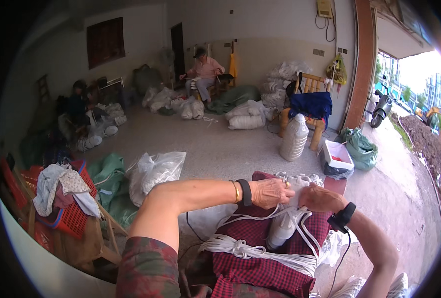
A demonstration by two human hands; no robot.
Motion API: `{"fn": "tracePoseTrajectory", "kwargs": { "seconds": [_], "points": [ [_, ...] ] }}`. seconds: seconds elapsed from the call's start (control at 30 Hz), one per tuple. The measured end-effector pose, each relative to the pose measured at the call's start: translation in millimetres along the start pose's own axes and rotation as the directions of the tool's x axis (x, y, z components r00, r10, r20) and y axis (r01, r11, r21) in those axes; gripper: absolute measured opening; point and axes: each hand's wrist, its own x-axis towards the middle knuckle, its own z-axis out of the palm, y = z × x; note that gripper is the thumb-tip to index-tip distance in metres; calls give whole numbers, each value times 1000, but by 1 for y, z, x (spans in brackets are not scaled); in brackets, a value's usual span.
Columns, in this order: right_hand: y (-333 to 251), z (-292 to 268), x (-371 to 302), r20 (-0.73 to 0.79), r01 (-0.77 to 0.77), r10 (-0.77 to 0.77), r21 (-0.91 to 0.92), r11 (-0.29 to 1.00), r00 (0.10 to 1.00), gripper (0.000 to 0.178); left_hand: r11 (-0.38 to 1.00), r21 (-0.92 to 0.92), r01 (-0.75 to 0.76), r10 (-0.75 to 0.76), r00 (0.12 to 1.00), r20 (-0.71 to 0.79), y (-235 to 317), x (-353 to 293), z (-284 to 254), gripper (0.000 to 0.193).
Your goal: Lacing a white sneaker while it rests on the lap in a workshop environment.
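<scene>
My left hand [270, 192] is closed, its fingertips pinching at white cord on a pale, elongated bundle above my lap. Facing it from the right, my right hand [322, 198] is curled closed at the same bundle; its fingertips are partly hidden. Loops of white cord [302, 178] show just beyond the hands. Below them, a whitish rounded piece [281, 228] lies between my thighs, its exact kind unclear. Loose white cords trail down from both hands. A knotted hank of white cord [240, 249] stretches across the red-and-black checked cloth [235, 270] on my lap.
Left stands a red basket [79, 218] with cloths, beside green sacks and a clear bag [156, 171] of white material. Ahead are a large filled plastic bottle [294, 138], a bamboo chair [310, 84] and a white box [337, 155]. Two people sit farther back among bags.
</scene>
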Motion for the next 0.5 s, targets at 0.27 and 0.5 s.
{"fn": "tracePoseTrajectory", "kwargs": {
  "seconds": [0.27, 0.5],
  "points": [
    [-1, 15, 11, -250, -231, 210, -60, 971, 945, 18, 784, -235, 575, -425, 772, 473, 11, 27, -33, 21],
    [-26, 12, 8, -393, 70, 580, 864, 498, 713, 30, 613, -178, 770, -705, 634, 318, 20, 32, -11, 26]
  ]
}}
